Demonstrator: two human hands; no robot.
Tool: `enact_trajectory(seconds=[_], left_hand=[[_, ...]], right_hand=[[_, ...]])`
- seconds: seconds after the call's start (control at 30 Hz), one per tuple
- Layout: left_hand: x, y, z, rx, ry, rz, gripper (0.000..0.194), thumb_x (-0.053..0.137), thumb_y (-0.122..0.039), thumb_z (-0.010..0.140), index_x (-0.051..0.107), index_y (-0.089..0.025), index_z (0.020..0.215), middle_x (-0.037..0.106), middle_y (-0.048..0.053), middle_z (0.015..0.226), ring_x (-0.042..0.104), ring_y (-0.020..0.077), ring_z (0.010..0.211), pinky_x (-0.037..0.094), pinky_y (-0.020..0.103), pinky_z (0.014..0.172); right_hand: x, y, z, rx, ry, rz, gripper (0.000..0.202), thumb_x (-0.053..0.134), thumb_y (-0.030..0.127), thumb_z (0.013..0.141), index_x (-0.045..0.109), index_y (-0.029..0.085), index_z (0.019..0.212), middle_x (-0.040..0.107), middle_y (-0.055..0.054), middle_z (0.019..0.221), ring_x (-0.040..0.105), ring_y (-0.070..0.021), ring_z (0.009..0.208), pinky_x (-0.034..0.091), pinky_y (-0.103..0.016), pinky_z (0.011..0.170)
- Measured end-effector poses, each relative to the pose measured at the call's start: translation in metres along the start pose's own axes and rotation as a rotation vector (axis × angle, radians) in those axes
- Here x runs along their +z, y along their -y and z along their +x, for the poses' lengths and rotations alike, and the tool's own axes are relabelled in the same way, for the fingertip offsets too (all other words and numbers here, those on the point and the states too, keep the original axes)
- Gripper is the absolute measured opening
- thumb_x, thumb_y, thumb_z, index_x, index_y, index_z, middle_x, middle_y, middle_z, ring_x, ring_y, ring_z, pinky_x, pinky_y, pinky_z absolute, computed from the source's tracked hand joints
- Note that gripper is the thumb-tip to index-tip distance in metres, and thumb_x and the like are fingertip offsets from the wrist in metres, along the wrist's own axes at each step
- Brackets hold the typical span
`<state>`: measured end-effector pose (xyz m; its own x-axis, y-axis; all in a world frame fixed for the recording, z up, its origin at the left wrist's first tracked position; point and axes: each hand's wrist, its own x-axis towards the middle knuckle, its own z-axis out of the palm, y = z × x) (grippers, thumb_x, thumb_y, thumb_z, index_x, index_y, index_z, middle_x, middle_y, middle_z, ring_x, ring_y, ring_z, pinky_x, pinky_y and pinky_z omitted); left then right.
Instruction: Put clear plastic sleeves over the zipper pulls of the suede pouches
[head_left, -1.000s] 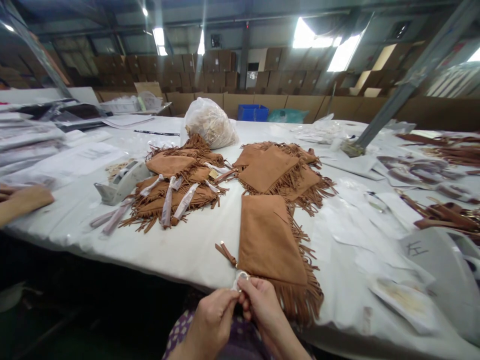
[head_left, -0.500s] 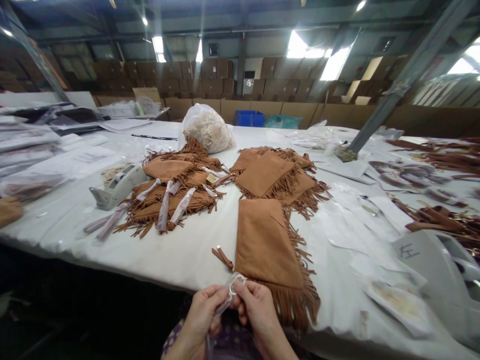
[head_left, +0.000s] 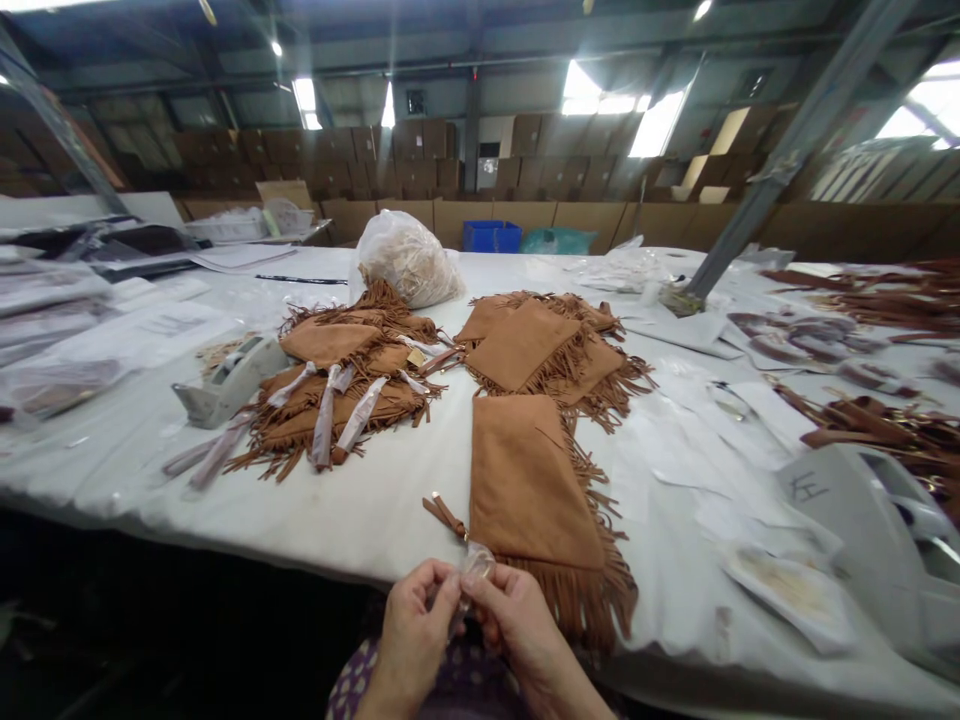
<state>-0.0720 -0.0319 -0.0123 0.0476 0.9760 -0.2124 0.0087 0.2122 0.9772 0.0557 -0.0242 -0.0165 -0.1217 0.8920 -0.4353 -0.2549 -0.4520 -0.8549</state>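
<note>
My left hand (head_left: 421, 615) and my right hand (head_left: 517, 612) meet at the table's front edge, fingers pinched on a clear plastic-wrapped piece (head_left: 477, 565) with a ring-like end. Just beyond them lies a brown fringed pouch (head_left: 529, 480), its fringe on the right and near sides. A short brown zipper pull (head_left: 445, 514) sticks out at the pouch's left. Farther back rests a stack of similar pouches (head_left: 525, 345). To the left is another pile of fringed pouches (head_left: 330, 343) with plastic-wrapped straps (head_left: 361, 418) on top.
A grey tape dispenser (head_left: 232, 380) stands at left, another dispenser (head_left: 862, 540) at right. Behind the pouches sits a stuffed plastic bag (head_left: 409, 258). Brown straps (head_left: 885, 435) lie at right, near a slanted metal post (head_left: 780, 170). Papers (head_left: 150, 325) cover the left side.
The plastic now covers more of the ring-like end between my fingers. My hands have shifted only slightly, and the view has moved a little. The brown shape at the far left edge is gone.
</note>
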Motion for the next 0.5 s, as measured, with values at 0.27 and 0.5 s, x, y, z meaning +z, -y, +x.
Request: enact_trajectory(seconds=[0.27,0.5], left_hand=[[-0.0014,0.0063,-0.0096,-0.135,-0.042,-0.211,0.038,0.071,-0.047,0.071,0.062,-0.011,0.078,0.057,-0.002,0.052,0.035,0.0031,0.037,0.027,0.015,0.036],[-0.0030,0.0099,-0.0087,-0.048,-0.151,-0.216,0.020,0.070,-0.032,0.073,0.069,-0.012,0.074,0.066,0.001,0.061,0.053,0.0079,0.049,0.043,0.017,0.050]], right_hand=[[0.0074,-0.0045,0.0001,-0.036,-0.088,-0.041,0.032,0.069,0.042,0.063,0.053,0.015,0.057,0.052,0.004,0.044,0.035,-0.0036,0.032,0.023,-0.017,0.033],[0.0102,-0.0008,-0.0024,-0.020,-0.077,-0.078,0.031,0.067,0.042,0.068,0.054,0.016,0.055,0.051,0.004,0.040,0.040,-0.0053,0.032,0.030,-0.017,0.034]])
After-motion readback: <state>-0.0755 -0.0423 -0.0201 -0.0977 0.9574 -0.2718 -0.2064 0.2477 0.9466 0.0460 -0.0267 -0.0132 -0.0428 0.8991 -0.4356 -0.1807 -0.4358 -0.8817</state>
